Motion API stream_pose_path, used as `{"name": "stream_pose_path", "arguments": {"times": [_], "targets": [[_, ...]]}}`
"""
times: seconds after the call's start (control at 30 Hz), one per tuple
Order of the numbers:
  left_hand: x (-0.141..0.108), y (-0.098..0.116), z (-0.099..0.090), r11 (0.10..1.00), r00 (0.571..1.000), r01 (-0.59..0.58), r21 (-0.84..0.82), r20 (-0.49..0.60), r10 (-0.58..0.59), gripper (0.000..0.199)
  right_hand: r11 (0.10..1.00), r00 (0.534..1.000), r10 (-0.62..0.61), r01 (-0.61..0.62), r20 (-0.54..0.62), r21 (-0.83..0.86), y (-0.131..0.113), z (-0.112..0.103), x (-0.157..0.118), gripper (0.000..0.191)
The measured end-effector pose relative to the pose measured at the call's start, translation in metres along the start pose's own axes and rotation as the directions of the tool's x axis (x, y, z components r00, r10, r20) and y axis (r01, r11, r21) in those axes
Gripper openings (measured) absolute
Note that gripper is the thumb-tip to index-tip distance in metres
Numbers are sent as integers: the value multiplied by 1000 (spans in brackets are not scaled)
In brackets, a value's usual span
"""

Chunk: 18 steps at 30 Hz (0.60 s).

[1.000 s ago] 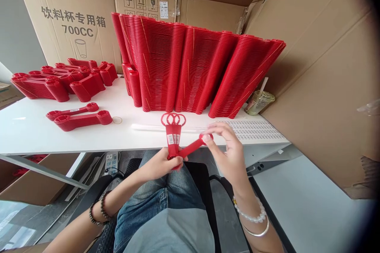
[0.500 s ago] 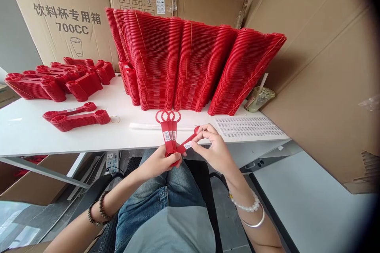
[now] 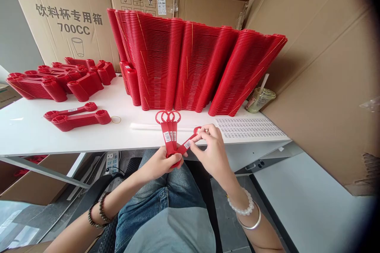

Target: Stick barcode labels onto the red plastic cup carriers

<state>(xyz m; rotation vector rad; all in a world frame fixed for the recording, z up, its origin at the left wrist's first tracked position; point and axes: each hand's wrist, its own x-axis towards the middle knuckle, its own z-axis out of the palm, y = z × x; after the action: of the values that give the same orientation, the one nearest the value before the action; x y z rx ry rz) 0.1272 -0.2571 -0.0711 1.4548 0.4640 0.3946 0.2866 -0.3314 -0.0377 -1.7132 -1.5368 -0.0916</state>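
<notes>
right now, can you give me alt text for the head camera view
A seated person's left hand grips a fan of red plastic ring-ended strips while the right hand pinches another labelled strip. Behind them on the white table stand tall stacks of red strips, a label sheet and cardboard boxes.

White table point(image 3: 124, 136) carries a tall row of stacked red plastic pieces point(image 3: 192, 67) at the back. Smaller red bundles point(image 3: 59, 79) far left, two low red stacks point(image 3: 78, 116) nearer, rubber band point(image 3: 115, 119) just beside them. Label sheet point(image 3: 249, 127) on the right, drink cup with straw point(image 3: 259, 98) behind it. Cardboard boxes point(image 3: 68, 19) behind, printed 700CC. Power strip point(image 3: 111, 161) under the table.
</notes>
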Motion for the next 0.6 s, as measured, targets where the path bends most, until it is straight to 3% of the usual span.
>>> {"name": "stream_pose_path", "arguments": {"times": [0.13,0.2,0.3,0.4,0.47,0.5,0.6], "targets": [[1,1,-1,999,999,-31,34,-43,33,24,947,997,-49,27,-62,-320,-3,8,-2,6],[1,3,-2,999,998,-35,3,-49,36,24,928,991,-48,-3,-128,-372,1,10,1,27],[-1,8,-3,999,999,-38,-37,-34,36,25,977,980,-15,-28,-200,-211,10,13,7,56],[-3,9,-2,998,999,-47,-50,-12,47,23,1000,991,18,-15,-131,24,12,18,6,65],[-3,7,-2,998,999,-47,-45,-3,47,21,998,995,28,-22,-98,66,8,20,4,71],[-3,5,-2,998,999,-42,-47,2,42,20,997,994,30,-22,-109,69,6,20,3,69],[-1,2,-1,997,1000,-21,-76,16,22,22,996,985,26,-11,-170,91,9,17,6,37]]}}
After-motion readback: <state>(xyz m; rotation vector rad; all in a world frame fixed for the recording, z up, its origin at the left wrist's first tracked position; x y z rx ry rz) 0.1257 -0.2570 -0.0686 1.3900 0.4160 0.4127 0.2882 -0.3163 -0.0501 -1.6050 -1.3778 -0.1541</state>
